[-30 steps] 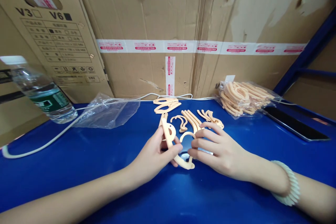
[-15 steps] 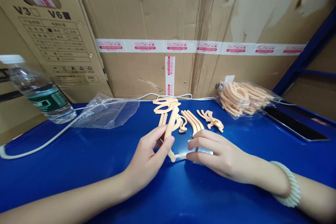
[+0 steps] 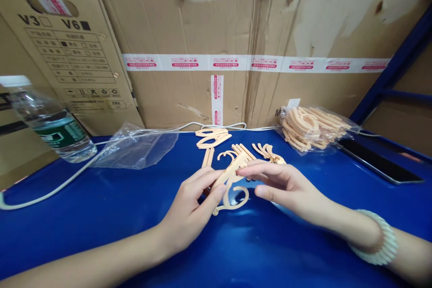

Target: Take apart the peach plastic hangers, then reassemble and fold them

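Note:
My left hand pinches a beige folding hanger between thumb and fingers above the blue table. Its flat bar slants up to the right, and a curved hook hangs below, toward me. At the bar's upper end is my right hand, fingers stretched out and thumb apart; the fingertips appear to touch the bar there. Behind the hanger lie loose beige parts: oval loop pieces, straight bars, curved arms and a small pile of hooks, partly covered by my right hand.
A clear bag of beige hanger parts lies at the back right, beside a dark phone. On the left are a water bottle, a crumpled plastic bag and a white cable. Cardboard boxes stand along the back.
The hanger's bar has tilted to the right, and its hook now shows below it. My right hand has moved from the lower part up to the bar's upper end.

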Motion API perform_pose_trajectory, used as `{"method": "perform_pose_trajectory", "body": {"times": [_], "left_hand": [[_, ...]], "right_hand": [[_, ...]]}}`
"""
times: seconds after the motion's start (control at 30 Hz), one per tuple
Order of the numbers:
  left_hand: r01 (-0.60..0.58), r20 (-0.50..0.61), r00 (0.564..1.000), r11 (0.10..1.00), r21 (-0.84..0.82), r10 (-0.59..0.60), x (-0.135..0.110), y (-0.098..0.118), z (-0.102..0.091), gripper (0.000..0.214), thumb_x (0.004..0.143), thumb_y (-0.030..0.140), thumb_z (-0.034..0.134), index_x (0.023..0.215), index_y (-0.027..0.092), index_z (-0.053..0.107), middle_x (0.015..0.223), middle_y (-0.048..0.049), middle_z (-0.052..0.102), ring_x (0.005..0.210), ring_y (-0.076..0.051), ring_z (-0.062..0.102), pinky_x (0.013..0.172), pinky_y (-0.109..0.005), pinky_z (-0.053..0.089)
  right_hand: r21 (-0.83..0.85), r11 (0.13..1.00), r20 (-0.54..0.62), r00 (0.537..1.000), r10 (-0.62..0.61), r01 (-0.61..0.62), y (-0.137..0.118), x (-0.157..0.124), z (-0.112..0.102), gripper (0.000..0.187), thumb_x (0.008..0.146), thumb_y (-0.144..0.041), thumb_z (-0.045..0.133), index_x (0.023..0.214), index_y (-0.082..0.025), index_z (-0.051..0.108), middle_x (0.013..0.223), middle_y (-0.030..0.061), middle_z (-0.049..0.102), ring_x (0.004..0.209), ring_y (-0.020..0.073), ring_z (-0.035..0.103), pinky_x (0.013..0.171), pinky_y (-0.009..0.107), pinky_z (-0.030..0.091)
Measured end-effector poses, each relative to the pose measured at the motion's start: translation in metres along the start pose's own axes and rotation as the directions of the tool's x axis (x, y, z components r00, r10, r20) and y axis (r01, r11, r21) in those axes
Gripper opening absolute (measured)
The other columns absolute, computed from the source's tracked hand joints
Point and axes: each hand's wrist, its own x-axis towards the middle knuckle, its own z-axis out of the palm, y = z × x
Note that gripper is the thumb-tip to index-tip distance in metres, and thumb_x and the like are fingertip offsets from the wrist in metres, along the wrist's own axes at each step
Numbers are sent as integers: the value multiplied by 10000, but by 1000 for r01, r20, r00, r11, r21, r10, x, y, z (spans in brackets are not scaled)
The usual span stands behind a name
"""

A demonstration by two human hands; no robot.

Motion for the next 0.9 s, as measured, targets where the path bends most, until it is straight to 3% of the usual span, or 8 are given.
{"method": "perform_pose_trajectory", "body": {"times": [0.2, 0.3, 0.4, 0.53, 0.7, 0.8, 0.9], "left_hand": [[76, -42, 996, 997, 15, -75, 1, 0, 1, 291, 999, 315, 471, 1206, 243, 662, 851, -5, 561, 769, -164, 514, 691, -253, 406], [80, -28, 996, 997, 8, -80, 2, -2, 1, 301, 1002, 306, 458, 1218, 240, 656, 900, -16, 589, 815, -173, 544, 737, -266, 423], [70, -28, 997, 998, -4, -70, 3, -3, 1, 306, 1005, 288, 444, 1236, 244, 640, 1043, -36, 626, 929, -187, 579, 825, -284, 436], [27, -44, 999, 999, 41, -25, 2, -5, 2, 294, 1006, 265, 437, 1226, 247, 632, 1124, -48, 632, 1019, -196, 593, 898, -302, 441], [-92, 26, 996, 960, 266, 88, -2, -9, 5, 296, 1003, 216, 424, 1252, 231, 583, 1130, -65, 645, 1002, -204, 623, 855, -317, 489], [-260, 139, 966, 852, 454, 220, -5, -11, 5, 297, 1004, 182, 391, 1253, 189, 552, 1044, -76, 673, 864, -206, 667, 735, -319, 529], [-412, 202, 907, 673, 614, 370, -5, -12, 5, 279, 1008, 166, 349, 1185, 145, 564, 917, -79, 689, 720, -195, 673, 599, -286, 518]], "right_hand": [[64, 989, -143, 980, 139, -131, -1, 2, 1, 190, 890, -358, 667, 969, -192, 618, 1018, 63, 686, 946, 183, 665, 827, 323, 542], [108, 977, -208, 957, 202, -183, 1, 2, 3, 250, 886, -402, 662, 867, -207, 506, 820, 4, 633, 748, 145, 652, 679, 279, 524], [145, 959, -215, 938, 272, -245, 3, 3, 5, 322, 861, -461, 674, 894, -215, 470, 777, -9, 633, 652, 127, 632, 623, 268, 512], [166, 901, -98, 902, 420, -401, 5, 4, 5, 411, 835, -557, 651, 907, -166, 545, 816, 58, 706, 530, 96, 579, 533, 251, 499], [136, 872, 18, 881, 472, -470, 5, 3, 7, 460, 820, -602, 635, 870, -149, 572, 670, 31, 697, 424, 76, 532, 428, 203, 434], [151, 852, 130, 864, 486, -502, 3, -1, 10, 449, 823, -601, 626, 845, -156, 573, 615, 12, 682, 385, 73, 511, 388, 184, 393], [163, 830, 202, 842, 500, -533, 0, -3, 13, 433, 839, -592, 606, 846, -160, 587, 586, -2, 669, 366, 77, 509, 372, 182, 381]]}}
